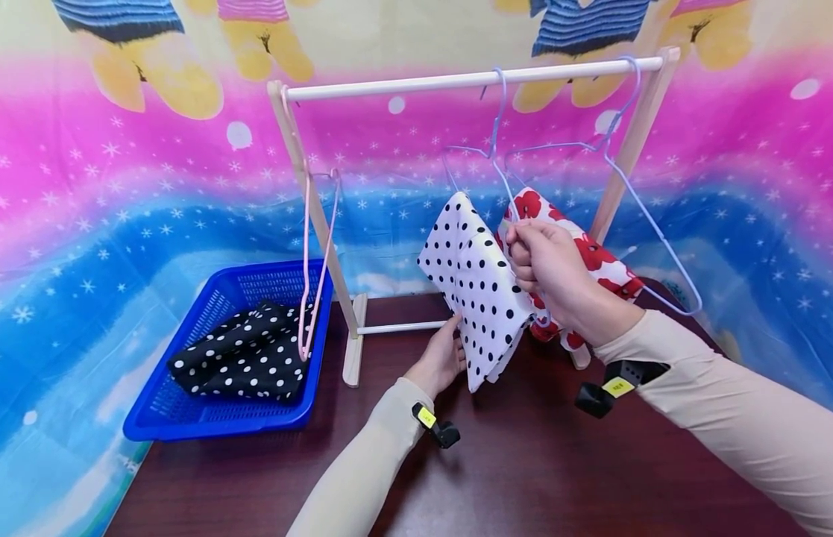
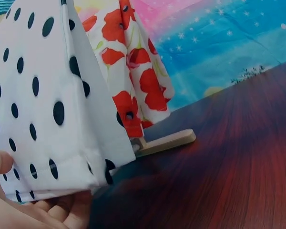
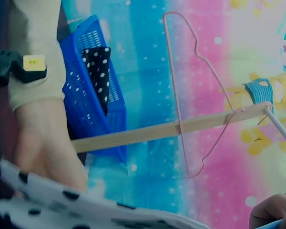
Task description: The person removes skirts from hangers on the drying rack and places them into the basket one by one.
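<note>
Watching remotely, I can't read any text for certain. The left yellow label (image 1: 426, 417), on the black left-wrist unit (image 1: 448, 435), bears small dark marks, also showing in the right wrist view; the right yellow label (image 1: 618, 386), on the black right-wrist unit (image 1: 593, 401), bears some too, equally illegible to me.

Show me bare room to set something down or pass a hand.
Bare table: between blue basket and left sleeve; between left sleeve and right sleeve. Under the rail, a gap lies between left post and white dotted cloth. Crowded: around the right hand and flowered cloth.
</note>
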A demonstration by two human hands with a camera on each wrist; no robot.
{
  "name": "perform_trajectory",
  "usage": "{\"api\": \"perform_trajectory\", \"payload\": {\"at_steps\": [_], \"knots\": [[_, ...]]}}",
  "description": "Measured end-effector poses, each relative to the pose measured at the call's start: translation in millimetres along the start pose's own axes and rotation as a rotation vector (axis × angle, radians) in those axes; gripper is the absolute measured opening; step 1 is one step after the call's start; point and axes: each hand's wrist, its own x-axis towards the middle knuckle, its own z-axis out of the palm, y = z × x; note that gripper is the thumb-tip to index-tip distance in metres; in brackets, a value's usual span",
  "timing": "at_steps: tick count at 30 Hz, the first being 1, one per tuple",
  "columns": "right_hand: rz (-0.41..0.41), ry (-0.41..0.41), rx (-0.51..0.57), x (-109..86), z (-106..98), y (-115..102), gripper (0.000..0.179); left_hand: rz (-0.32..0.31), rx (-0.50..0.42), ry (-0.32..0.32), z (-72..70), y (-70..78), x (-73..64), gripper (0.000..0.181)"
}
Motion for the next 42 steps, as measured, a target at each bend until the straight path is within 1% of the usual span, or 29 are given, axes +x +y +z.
{"api": "perform_trajectory", "payload": {"at_steps": [4,8,13,17,21,24,27,33,38,42], "knots": [[-0.006,0.003,-0.045,1.4,-8,1,0.03,0.059,-0.028,0.038,-7.7,2.5,-0.1,0.052],[0.0,0.012,-0.075,3.8,-17,0,0.031,0.109,-0.065,0.08,-14.5,8.0,-0.5,0.043],[0.02,0.004,-0.131,6.6,-25,-1,0.03,0.142,-0.126,0.089,-20.3,16.4,-1.8,0.046],[0.009,-0.003,-0.219,9.7,-30,-2,0.032,0.173,-0.162,0.113,-24.9,21.6,-4.5,0.048],[-0.009,0.007,-0.305,15.0,-36,-1,0.034,0.21,-0.225,0.135,-31.1,24.8,-8.1,0.046],[-0.02,0.024,-0.372,18.1,-40,-1,0.036,0.219,-0.268,0.124,-34.4,27.3,-11.7,0.043],[-0.037,0.043,-0.437,20.0,-44,-1,0.038,0.23,-0.282,0.103,-35.2,30.6,-16.4,0.04],[-0.073,0.074,-0.513,25.2,-49,-2,0.041,0.245,-0.301,0.078,-35.8,34.4,-23.9,0.037],[-0.102,0.071,-0.568,29.6,-56,-3,0.04,0.233,-0.316,0.06,-36.8,33.5,-26.5,0.039],[-0.156,0.061,-0.645,33.3,-60,-4,0.042,0.242,-0.304,0.051,-37.0,33.7,-29.7,0.041]]}}
